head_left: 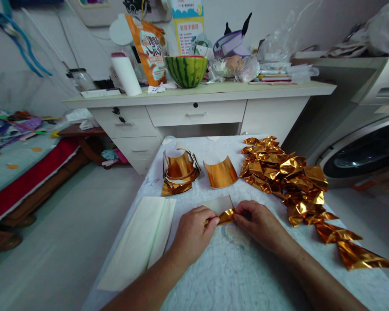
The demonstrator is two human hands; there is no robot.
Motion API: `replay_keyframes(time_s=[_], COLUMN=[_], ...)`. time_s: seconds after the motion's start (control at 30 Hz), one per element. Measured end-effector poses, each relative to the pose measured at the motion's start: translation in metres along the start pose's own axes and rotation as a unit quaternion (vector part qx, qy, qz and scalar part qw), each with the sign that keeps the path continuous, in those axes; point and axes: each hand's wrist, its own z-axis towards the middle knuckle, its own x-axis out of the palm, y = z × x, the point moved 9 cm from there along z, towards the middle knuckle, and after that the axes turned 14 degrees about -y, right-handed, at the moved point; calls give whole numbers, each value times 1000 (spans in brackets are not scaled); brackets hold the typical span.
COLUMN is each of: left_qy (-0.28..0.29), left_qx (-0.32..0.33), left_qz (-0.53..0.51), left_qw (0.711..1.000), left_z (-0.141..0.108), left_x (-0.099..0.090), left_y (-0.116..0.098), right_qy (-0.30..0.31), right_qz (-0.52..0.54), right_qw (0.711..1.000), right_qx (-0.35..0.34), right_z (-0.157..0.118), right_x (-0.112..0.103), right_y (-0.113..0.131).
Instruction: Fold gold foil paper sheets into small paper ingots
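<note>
Between my two hands lies a sheet of gold foil paper [226, 215], its near edge rolled over to show the gold side while the pale back faces up behind. My left hand [197, 229] pinches the left end of the roll between thumb and fingers. At the right end, my right hand [257, 222] pinches it the same way. Just beyond, a single curled gold sheet [221, 172] rests on the cloth. Left of that stands a curled stack of gold sheets [180, 168]. Folded gold foil pieces [278, 168] are heaped along the right side.
White paper sheets [136, 242] lie by the table's left edge. The table has a pale quilted cover [246, 276]. Behind it, a white desk [194, 98] carries a cut watermelon [186, 71] and an orange snack bag [151, 54]. A washing machine [369, 129] stands right, a bed [29, 160] left.
</note>
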Motion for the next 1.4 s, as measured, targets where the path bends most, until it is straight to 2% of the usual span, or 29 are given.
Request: replay_keyframes(time_s=[0.2, 0.43, 0.83, 1.03, 1.2, 1.4], left_qy=[-11, -9, 7, 13, 19, 22], left_qx=[-9, 2, -1, -5, -6, -5], left_qz=[38, 82, 109, 118, 120, 123], left_qw=[999, 997, 994, 993, 993, 992], left_z=[2, 4, 5, 6, 6, 5], left_x=[4, 10, 13, 12, 11, 12], left_y=[4, 8, 8, 6, 5, 5], right_qy=[-34, -74, -81, -69, -65, -71], right_qz=[28, 56, 52, 54, 24, -45], right_qw=[997, 992, 993, 992, 993, 994], right_qx=[55, 85, 65, 86, 98, 71], right_z=[0, 0, -1, 0, 0, 1], right_x=[2, 5, 14, 13, 11, 8], right_y=[-6, -12, -20, -16, -13, -5])
